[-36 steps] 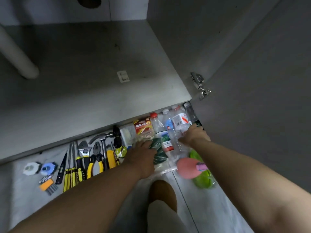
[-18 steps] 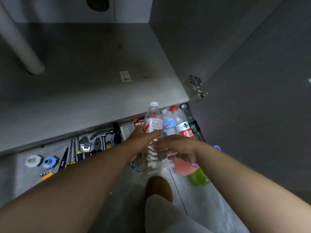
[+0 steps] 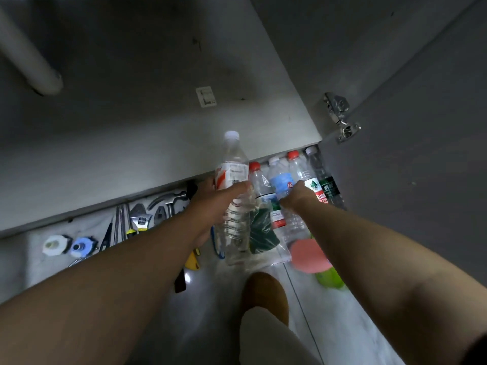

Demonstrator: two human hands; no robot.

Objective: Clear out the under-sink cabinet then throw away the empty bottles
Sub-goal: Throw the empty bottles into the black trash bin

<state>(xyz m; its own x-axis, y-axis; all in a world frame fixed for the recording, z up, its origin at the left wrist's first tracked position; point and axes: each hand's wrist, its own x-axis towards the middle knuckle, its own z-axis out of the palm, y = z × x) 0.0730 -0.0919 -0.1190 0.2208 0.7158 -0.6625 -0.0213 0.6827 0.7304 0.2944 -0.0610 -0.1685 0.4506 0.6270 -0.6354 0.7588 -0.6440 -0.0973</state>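
Observation:
My left hand (image 3: 210,206) grips a clear empty bottle (image 3: 233,180) with a white cap and a red-and-white label, held upright above the floor in front of the cabinet. A row of bottles stands at the cabinet's lower right edge: a red-capped one (image 3: 257,177), a blue-labelled one (image 3: 282,180), another red-capped one (image 3: 311,184) and a dark green one (image 3: 326,185). My right hand (image 3: 292,198) is curled round the blue-labelled bottle. The cabinet floor (image 3: 131,114) lies bare.
Tools lie in a row on the floor at left: a hammer (image 3: 168,201), a wrench (image 3: 141,219), white (image 3: 52,245) and blue (image 3: 81,246) fittings. A pink item (image 3: 308,255) and a green item (image 3: 329,279) sit at right. The open door's hinge (image 3: 340,117) and a pipe (image 3: 29,61) are nearby.
My left hand has taken the white-capped bottle and raised it slightly. My right hand left that bottle and moved right onto the blue-labelled bottle in the row.

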